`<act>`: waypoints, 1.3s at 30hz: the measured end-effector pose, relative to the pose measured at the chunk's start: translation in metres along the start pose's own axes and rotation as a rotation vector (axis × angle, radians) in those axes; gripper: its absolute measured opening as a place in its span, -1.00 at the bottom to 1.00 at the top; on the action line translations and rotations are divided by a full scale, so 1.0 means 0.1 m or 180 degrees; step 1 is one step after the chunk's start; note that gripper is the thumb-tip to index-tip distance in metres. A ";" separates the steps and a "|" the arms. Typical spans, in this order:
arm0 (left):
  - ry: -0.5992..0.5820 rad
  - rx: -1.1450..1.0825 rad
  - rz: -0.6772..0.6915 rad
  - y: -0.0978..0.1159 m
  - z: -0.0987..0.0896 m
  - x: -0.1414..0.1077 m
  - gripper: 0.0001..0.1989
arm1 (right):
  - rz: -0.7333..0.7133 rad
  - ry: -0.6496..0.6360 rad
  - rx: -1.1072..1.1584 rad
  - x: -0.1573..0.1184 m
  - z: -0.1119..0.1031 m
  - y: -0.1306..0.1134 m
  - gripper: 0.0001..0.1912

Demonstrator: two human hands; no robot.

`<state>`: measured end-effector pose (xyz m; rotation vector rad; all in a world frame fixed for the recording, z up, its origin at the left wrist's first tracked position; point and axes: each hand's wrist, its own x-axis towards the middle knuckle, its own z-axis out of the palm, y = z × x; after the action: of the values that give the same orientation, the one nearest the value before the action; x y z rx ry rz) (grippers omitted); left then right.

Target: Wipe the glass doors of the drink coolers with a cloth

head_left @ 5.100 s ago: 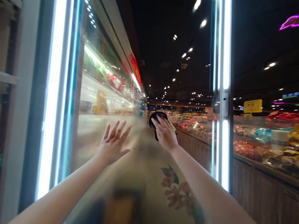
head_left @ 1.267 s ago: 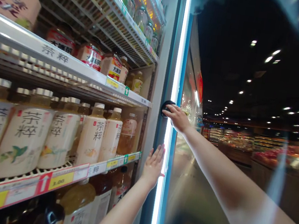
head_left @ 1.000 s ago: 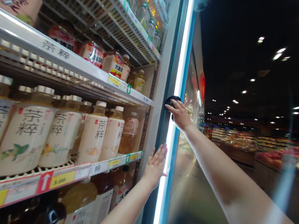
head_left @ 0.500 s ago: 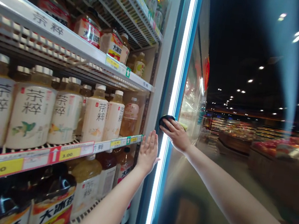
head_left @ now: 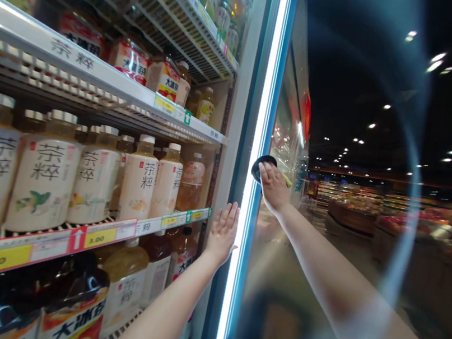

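Observation:
My right hand [head_left: 274, 187] presses a round black pad [head_left: 261, 165] with its fingers, beside the bright light strip [head_left: 255, 157] of the upright drinks cooler. A yellow-green edge shows by the thumb side of that hand. Whether the pad touches the glass or the strip's frame, I cannot tell. My left hand [head_left: 222, 237] is flat, with straight fingers, at the cooler's side frame [head_left: 232, 153] left of the strip. Nothing is in it.
White-labelled tea bottles [head_left: 44, 173] stand on the middle shelf, behind a price rail [head_left: 83, 239]. Dark bottles [head_left: 75, 311] fill the shelf below. A glass pane [head_left: 317, 296] with hazy reflections spans the right, and produce stands [head_left: 354, 208] lie further back.
My right hand and the black pad have moved up and slightly right, off the light strip's middle. My left hand stays flat in nearly the same place. The view has shifted slightly.

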<state>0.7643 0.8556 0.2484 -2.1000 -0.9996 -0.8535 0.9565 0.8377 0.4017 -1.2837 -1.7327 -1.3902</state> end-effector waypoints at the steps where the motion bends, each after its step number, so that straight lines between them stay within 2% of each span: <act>1: -0.0005 -0.0002 0.0038 0.00 0.01 0.00 0.29 | -0.0038 -0.0014 0.0012 -0.09 0.05 -0.09 -0.45; 5: -0.0026 0.0008 0.0064 0.01 0.01 -0.01 0.24 | -0.0442 -0.0148 0.0075 -0.89 0.22 -0.44 -0.59; 7: -0.0034 0.0000 0.0070 0.02 -0.01 -0.02 0.23 | -0.1221 -0.0170 0.0077 -1.25 0.24 -0.49 -0.69; 8: -0.0037 -0.0012 0.0097 0.02 -0.02 -0.03 0.23 | -0.1591 -0.0197 0.0071 -1.34 0.22 -0.47 -0.73; 10: -0.0040 -0.0039 0.0164 0.02 -0.03 -0.02 0.23 | -0.2043 -0.0283 0.0036 -1.30 0.14 -0.34 -0.75; 12: -0.0056 -0.0064 0.0201 0.03 -0.05 -0.01 0.22 | -0.1824 -0.0329 -0.0049 -1.04 0.02 -0.17 -0.69; 15: -0.0082 -0.0108 0.0168 0.05 -0.06 0.02 0.23 | -0.0741 -0.0190 -0.0233 -0.62 -0.11 0.00 -0.62; 17: -0.0072 -0.0157 0.0146 0.08 -0.07 0.03 0.24 | -0.0401 -0.0156 -0.0257 -0.59 -0.11 -0.02 -0.63; 19: -0.0051 -0.0207 0.0131 0.10 -0.08 0.02 0.26 | -0.0569 -0.0235 -0.0185 -0.80 -0.06 -0.15 -0.65; 22: -0.0044 -0.0230 0.0142 0.13 -0.09 0.00 0.29 | -0.1160 -0.0389 -0.0069 -1.27 0.02 -0.34 -0.66; 24: -0.0041 -0.0227 0.0171 0.16 -0.09 0.00 0.29 | -0.1451 -0.0420 -0.0063 -1.43 0.02 -0.34 -0.62; 26: -0.0027 -0.0242 0.0208 0.20 -0.10 0.05 0.29 | -0.1549 -0.0403 -0.0103 -1.37 -0.05 -0.16 -0.56; 27: -0.0020 -0.0253 0.0228 0.22 -0.11 0.08 0.29 | -0.1435 -0.0354 -0.0144 -1.27 -0.12 -0.01 -0.53; 28: -0.0014 -0.0261 0.0250 0.24 -0.12 0.13 0.29 | -0.1190 -0.0254 -0.0197 -1.15 -0.20 0.16 -0.51; 31: 0.0014 -0.0256 0.0316 0.30 -0.16 0.27 0.29 | 0.0043 0.0311 -0.0377 -0.84 -0.45 0.62 -0.49; 32: 0.0036 -0.0252 0.0333 0.32 -0.17 0.31 0.30 | 0.0317 0.0465 -0.0411 -0.82 -0.50 0.70 -0.50; 33: 0.0066 -0.0254 0.0344 0.34 -0.17 0.34 0.30 | 0.0405 0.0535 -0.0421 -0.86 -0.53 0.74 -0.51; 35: 0.0128 -0.0267 0.0346 0.37 -0.18 0.37 0.30 | 0.0098 0.0407 -0.0365 -1.09 -0.51 0.65 -0.53; 39: 0.0154 -0.0265 0.0333 0.46 -0.16 0.36 0.23 | -0.1307 -0.0210 -0.0094 -1.80 -0.35 0.29 -0.56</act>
<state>0.8157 0.8350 0.2729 -2.1702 -0.8345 -0.9024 1.0467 0.7460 0.2674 -1.0338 -2.1131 -1.6143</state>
